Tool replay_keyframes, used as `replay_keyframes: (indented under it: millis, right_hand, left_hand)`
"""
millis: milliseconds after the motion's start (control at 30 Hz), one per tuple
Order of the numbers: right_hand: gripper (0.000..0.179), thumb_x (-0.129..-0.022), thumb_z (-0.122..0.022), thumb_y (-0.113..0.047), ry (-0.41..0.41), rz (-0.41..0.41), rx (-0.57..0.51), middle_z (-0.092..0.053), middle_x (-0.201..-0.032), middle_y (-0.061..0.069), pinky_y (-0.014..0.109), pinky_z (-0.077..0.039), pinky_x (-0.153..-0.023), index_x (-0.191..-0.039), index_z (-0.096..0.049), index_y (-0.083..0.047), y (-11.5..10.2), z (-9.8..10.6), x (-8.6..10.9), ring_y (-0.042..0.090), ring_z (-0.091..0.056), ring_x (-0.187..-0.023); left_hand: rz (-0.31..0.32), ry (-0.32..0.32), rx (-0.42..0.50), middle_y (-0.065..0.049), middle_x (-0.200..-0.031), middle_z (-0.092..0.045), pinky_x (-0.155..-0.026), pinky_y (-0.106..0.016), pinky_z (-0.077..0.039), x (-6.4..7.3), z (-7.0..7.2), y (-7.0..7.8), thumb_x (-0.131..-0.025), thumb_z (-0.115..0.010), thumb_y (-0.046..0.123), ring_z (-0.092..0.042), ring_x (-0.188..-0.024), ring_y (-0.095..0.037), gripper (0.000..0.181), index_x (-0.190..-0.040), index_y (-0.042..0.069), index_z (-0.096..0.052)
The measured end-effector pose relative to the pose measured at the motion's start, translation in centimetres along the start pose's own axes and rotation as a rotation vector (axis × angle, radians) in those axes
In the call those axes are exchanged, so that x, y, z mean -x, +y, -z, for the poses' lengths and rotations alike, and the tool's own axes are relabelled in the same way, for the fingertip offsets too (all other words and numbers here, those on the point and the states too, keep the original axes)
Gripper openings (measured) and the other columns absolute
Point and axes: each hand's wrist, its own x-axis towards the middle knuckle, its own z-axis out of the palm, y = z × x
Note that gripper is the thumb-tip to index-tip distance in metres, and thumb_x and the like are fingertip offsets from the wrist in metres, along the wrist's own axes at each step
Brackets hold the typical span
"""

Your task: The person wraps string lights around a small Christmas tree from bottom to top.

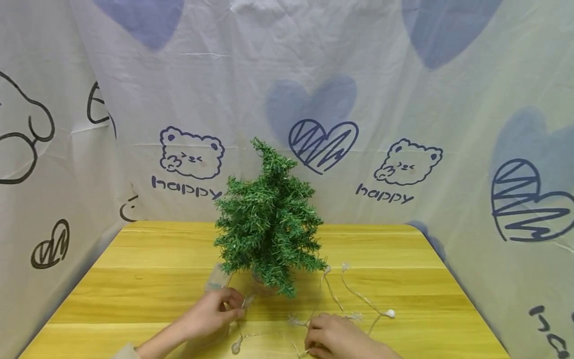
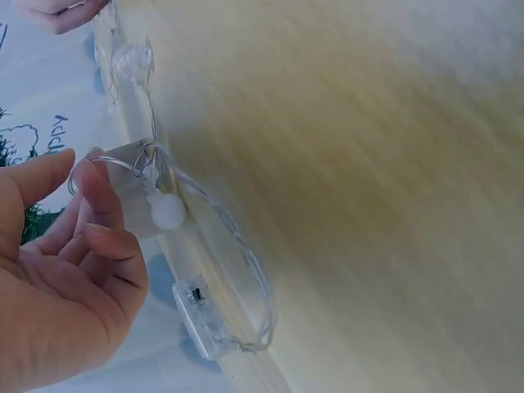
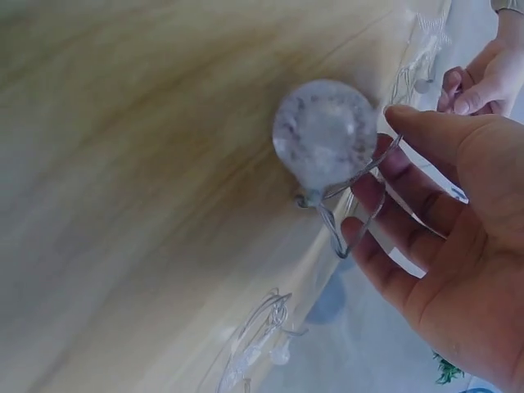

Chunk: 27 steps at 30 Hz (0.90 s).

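Observation:
A string of fairy lights with clear wire lies in front of a small green artificial tree. My left hand is left of the tree's base, thumb and fingertips holding the light string's thin wire. Below those fingers hangs a round white bulb, with a clear battery box on a loop of wire. My right hand, at the front right, has its thumb and fingers curled round another part of the wire. A clear round bulb shows large beside its fingertips.
Further strands of the lights lie on the wooden table, with a small white bulb to the right. A pale flat piece lies left of the tree's base. Printed cloth hangs behind the table and along both sides.

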Motion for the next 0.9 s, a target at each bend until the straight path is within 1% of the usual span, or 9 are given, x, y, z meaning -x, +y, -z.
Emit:
replay_keyframes:
  millis: [133,233,367,433,500,567,667,767,900]
  right_hand:
    - [0.006,-0.102,-0.07,-0.02,0.054,-0.002,0.013,-0.068,-0.102,-0.012,0.015,-0.051,-0.081,-0.101,-0.075,-0.023,-0.1,0.5,0.4,0.0,-0.062,-0.094]
    - [0.006,-0.103,-0.068,-0.019,0.114,-0.041,-0.005,-0.068,-0.103,-0.011,0.018,-0.054,-0.08,-0.103,-0.074,-0.021,-0.2,1.4,0.9,0.002,-0.064,-0.093]
    - [0.009,-0.106,-0.064,-0.02,0.191,-0.184,-0.099,-0.07,-0.102,-0.012,0.025,-0.057,-0.078,-0.107,-0.073,-0.022,-0.5,3.0,2.1,0.001,-0.065,-0.092]
    - [0.011,-0.107,-0.061,-0.021,0.238,-0.259,-0.16,-0.072,-0.101,-0.01,0.028,-0.059,-0.075,-0.108,-0.072,-0.021,-0.5,3.9,2.8,0.001,-0.066,-0.091]
    - [0.011,-0.107,-0.06,-0.017,0.3,-0.303,-0.211,-0.072,-0.097,-0.009,0.028,-0.058,-0.071,-0.109,-0.071,-0.018,-0.4,4.7,3.5,0.001,-0.066,-0.086]
    - [0.012,-0.107,-0.059,-0.011,0.363,-0.326,-0.259,-0.069,-0.091,-0.01,0.027,-0.057,-0.067,-0.109,-0.069,-0.017,-0.2,5.4,4.2,0.0,-0.064,-0.081]
    - [0.021,-0.103,-0.059,0.004,0.497,-0.286,-0.291,-0.062,-0.08,-0.011,0.024,-0.053,-0.056,-0.109,-0.068,-0.014,0.3,6.0,4.9,0.0,-0.058,-0.067]
    - [0.03,-0.098,-0.059,0.014,0.619,-0.253,-0.27,-0.055,-0.073,-0.011,0.019,-0.047,-0.048,-0.108,-0.067,-0.013,0.6,6.8,5.4,-0.002,-0.049,-0.056]
    - [0.035,-0.093,-0.06,0.021,0.768,-0.243,-0.159,-0.048,-0.071,-0.012,0.016,-0.037,-0.045,-0.107,-0.066,-0.01,0.8,8.3,6.1,-0.003,-0.038,-0.052]
  left_hand:
    - [-0.044,-0.003,0.042,-0.006,-0.097,-0.07,-0.058,-0.023,-0.054,0.4,0.5,0.0,-0.098,-0.071,0.013,-0.061,-0.067,-0.01,0.021,-0.111,-0.003,-0.072]
    - [-0.049,-0.013,0.065,-0.009,-0.102,-0.07,-0.06,-0.024,-0.055,0.7,1.4,0.1,-0.1,-0.069,0.013,-0.062,-0.068,-0.011,0.018,-0.111,-0.001,-0.073]
    - [-0.064,-0.058,0.124,-0.016,-0.104,-0.07,-0.063,-0.029,-0.058,1.3,2.8,0.1,-0.104,-0.064,0.013,-0.066,-0.074,-0.016,0.019,-0.113,-0.002,-0.071]
    - [-0.084,-0.097,0.162,-0.019,-0.102,-0.07,-0.064,-0.033,-0.06,1.6,3.5,0.2,-0.106,-0.061,0.012,-0.068,-0.077,-0.019,0.019,-0.115,-0.001,-0.07]
    - [-0.108,-0.137,0.197,-0.022,-0.101,-0.07,-0.066,-0.037,-0.061,1.8,4.2,0.2,-0.107,-0.059,0.012,-0.07,-0.08,-0.022,0.019,-0.117,0.0,-0.069]
    - [-0.136,-0.171,0.22,-0.022,-0.101,-0.07,-0.068,-0.04,-0.062,2.0,4.6,0.4,-0.108,-0.057,0.012,-0.072,-0.083,-0.024,0.019,-0.118,0.001,-0.068]
    - [-0.176,-0.201,0.236,-0.02,-0.104,-0.071,-0.075,-0.041,-0.062,2.3,5.3,0.6,-0.108,-0.056,0.011,-0.072,-0.087,-0.024,0.02,-0.118,-0.001,-0.068]
    - [-0.205,-0.173,0.193,-0.01,-0.106,-0.073,-0.077,-0.037,-0.06,2.8,6.0,1.1,-0.108,-0.057,0.011,-0.07,-0.092,-0.022,0.019,-0.117,0.005,-0.071]
    - [-0.273,-0.07,0.06,0.003,-0.105,-0.074,-0.07,-0.031,-0.053,3.2,6.8,2.0,-0.105,-0.062,0.011,-0.065,-0.091,-0.015,0.019,-0.114,0.019,-0.077]
